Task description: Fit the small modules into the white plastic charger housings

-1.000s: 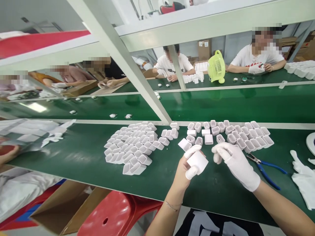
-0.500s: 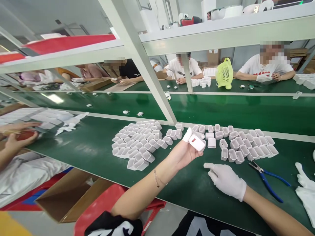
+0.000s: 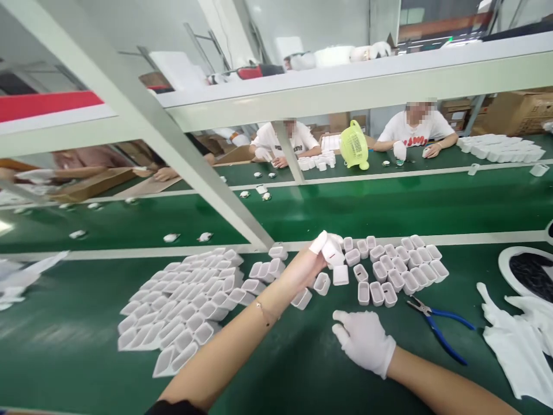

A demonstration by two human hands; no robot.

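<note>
My left hand (image 3: 320, 259), with white covers on some fingertips, is closed on a small white plastic housing (image 3: 332, 254) with a narrow reddish slot. It is held above the far side of the green bench, beside an upturned white housing (image 3: 340, 275). My right hand (image 3: 365, 341), in a white glove, rests low over the bench nearer me. Its fingers are loosely bent and apart, with nothing seen in them. More open-topped white housings (image 3: 382, 271) stand just beyond it. A large cluster of them (image 3: 181, 305) lies left of my left forearm.
Blue-handled pliers (image 3: 440, 328) lie right of my right hand, near a white glove (image 3: 510, 346) and a round white-rimmed container (image 3: 510, 259). A slanted metal post (image 3: 207, 178) rises behind the bench. Beyond the green belt (image 3: 367, 202), co-workers sit near a yellow-green fan (image 3: 354, 147).
The view has swung to the right. My left hand has carried the housing slightly right, toward the upturned housing. My right hand stays at about the same spot on the bench.
</note>
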